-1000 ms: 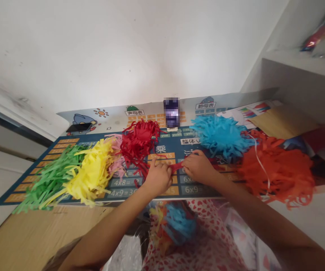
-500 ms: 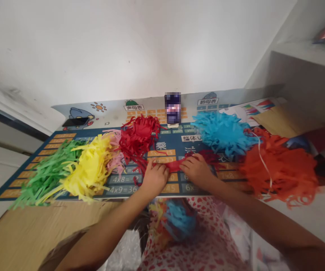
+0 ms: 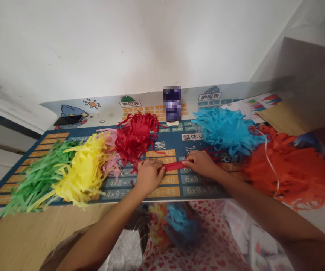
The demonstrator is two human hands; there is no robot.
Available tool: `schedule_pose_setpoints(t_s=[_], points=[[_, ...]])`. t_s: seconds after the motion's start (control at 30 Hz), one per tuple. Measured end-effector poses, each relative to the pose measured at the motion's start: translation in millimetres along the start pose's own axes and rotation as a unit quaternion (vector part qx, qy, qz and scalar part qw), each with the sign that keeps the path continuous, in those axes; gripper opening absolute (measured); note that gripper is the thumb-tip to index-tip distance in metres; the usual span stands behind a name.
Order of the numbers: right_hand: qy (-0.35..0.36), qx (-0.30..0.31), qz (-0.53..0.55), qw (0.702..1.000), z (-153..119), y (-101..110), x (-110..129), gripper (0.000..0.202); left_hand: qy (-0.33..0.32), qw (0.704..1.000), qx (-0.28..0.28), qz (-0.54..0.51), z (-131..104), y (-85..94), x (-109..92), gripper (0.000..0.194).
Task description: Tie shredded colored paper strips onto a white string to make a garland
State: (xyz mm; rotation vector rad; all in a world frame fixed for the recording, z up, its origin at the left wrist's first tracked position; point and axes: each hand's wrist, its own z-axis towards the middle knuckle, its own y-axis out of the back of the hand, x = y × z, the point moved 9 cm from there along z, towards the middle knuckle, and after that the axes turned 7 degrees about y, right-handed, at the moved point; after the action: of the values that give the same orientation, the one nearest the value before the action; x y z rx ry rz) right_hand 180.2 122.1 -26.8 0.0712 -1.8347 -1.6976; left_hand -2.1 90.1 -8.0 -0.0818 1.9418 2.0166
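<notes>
A narrow folded strip of red paper (image 3: 174, 166) stretches between my two hands above the printed mat. My left hand (image 3: 150, 174) is closed on its left end, thumb and fingers pressed together. At its right end my right hand (image 3: 200, 163) pinches the strip, fingers curled. Dark red fringes show beyond my right hand, partly hidden. Just behind my left hand sits a red fringed paper bunch (image 3: 138, 133). A blue fringed bunch (image 3: 227, 130) lies behind my right hand.
Green (image 3: 42, 175), yellow (image 3: 81, 169) and pink (image 3: 112, 163) fringed bunches lie at the left, an orange one (image 3: 289, 169) at the right. A phone (image 3: 172, 104) stands against the wall; a dark phone (image 3: 68, 120) lies back left. A brown envelope (image 3: 285, 117) is back right.
The red paper between my hands looks narrower and tighter. My fingers have curled more around its ends, and its fringes show less. The view has shifted slightly.
</notes>
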Motion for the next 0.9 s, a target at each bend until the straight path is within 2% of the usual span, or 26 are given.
schedule_pose_setpoints(t_s=[0.13,0.33,0.57,0.63,0.7,0.77,0.83,0.9], points=[[-0.02,0.011,-0.031,0.999,5,0,-2,0.031,0.028,0.999,0.022,0.03,7,-4.2,1,0.023],[-0.032,0.027,-0.051,0.998,7,-2,-3,0.03,0.034,0.997,0.046,0.048,12,-4.9,0,0.022],[-0.031,0.008,-0.036,0.999,6,-5,-3,0.026,0.032,0.996,0.051,0.06,12,-7.5,2,0.02],[-0.033,-0.006,-0.029,0.999,6,-4,-4,0.025,0.024,0.997,0.023,0.075,10,-2.6,0,0.019],[-0.036,-0.025,-0.029,0.999,5,-1,-3,0.02,-0.03,0.994,-0.028,0.103,8,5.8,-11,0.019],[-0.026,-0.066,-0.056,0.996,1,8,1,0.018,-0.143,0.979,-0.058,0.137,1,7.9,-32,0.025],[0.013,-0.115,-0.12,0.986,-4,20,14,0.016,-0.254,0.952,-0.038,0.167,-10,0.0,-51,0.024],[0.087,-0.144,-0.182,0.969,-11,26,34,0.01,-0.297,0.935,-0.009,0.193,-15,-7.7,-59,0.019]])
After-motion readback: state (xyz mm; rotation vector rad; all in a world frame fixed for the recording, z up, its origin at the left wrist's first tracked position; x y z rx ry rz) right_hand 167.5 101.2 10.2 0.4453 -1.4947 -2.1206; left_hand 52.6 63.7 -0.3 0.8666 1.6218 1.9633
